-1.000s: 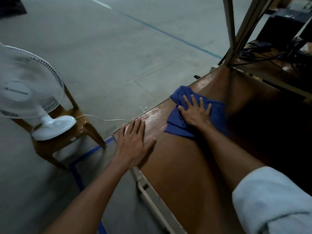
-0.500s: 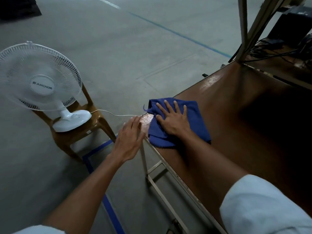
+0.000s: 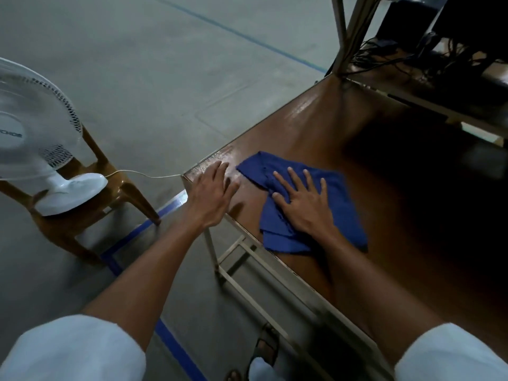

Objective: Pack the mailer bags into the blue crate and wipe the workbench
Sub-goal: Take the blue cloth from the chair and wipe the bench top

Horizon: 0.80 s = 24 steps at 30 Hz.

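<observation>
Since half a second ago the blue cloth (image 3: 305, 204) has slid away from the corner of the counter (image 3: 316, 119) toward its middle, carried under the right hand (image 3: 302, 204), and the left hand (image 3: 213, 193) has come onto the corner it was hovering beside.

The right hand lies flat on the cloth, fingers spread, pressing it down rather than gripping it. The left hand is open too, holding nothing, its fingers loosely together and resting at the counter's corner edge, as far as the view shows. The two hands are apart, with bare counter between them. No mailer bags and no blue crate are in view, so the step in hand looks to be the wiping.

To do it well, I judge the palm should keep even pressure, the strokes should overlap, and the bunched fold near the fingertips should be flattened so more fabric meets the surface. The left hand bracing the corner should steady the reach.

The counter top is smooth, brown and glossy, with pale sheen along the edge far from the person, on a light metal frame. The cloth is soft, woven and rumpled into loose folds. Off the counter's corner a white fan (image 3: 30, 138) stands on a brown plastic chair (image 3: 115, 188).
</observation>
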{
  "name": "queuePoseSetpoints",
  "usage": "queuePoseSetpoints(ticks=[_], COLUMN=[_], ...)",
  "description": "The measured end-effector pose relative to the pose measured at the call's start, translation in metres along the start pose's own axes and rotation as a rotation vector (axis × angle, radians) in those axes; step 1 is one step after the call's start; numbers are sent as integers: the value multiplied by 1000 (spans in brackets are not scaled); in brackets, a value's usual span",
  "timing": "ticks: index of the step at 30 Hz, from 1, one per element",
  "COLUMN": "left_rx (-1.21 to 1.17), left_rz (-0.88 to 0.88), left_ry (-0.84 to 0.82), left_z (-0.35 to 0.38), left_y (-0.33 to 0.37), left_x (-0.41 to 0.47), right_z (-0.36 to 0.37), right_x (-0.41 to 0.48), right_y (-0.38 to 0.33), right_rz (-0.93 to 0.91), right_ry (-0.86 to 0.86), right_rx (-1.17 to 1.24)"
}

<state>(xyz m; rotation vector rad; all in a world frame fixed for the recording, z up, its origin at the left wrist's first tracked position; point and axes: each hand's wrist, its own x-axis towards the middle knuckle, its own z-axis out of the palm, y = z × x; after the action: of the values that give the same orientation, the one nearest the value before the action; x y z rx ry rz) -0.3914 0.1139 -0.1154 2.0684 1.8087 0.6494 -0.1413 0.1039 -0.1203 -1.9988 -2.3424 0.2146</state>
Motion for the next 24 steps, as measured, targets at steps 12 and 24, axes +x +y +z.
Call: queuePoseSetpoints(ticks=[12,24], left_rx=[-44,74], left_rz=[-28,34], left_ry=[-93,-115], left_z=[-2,2], left_y=[-14,-19], left_x=[-1,-2], right_z=[9,2], right_x=[-56,-92], right_y=[-46,-25], right_rz=[-151,-250], right_ry=[-2,-58], right_rx=[13,16])
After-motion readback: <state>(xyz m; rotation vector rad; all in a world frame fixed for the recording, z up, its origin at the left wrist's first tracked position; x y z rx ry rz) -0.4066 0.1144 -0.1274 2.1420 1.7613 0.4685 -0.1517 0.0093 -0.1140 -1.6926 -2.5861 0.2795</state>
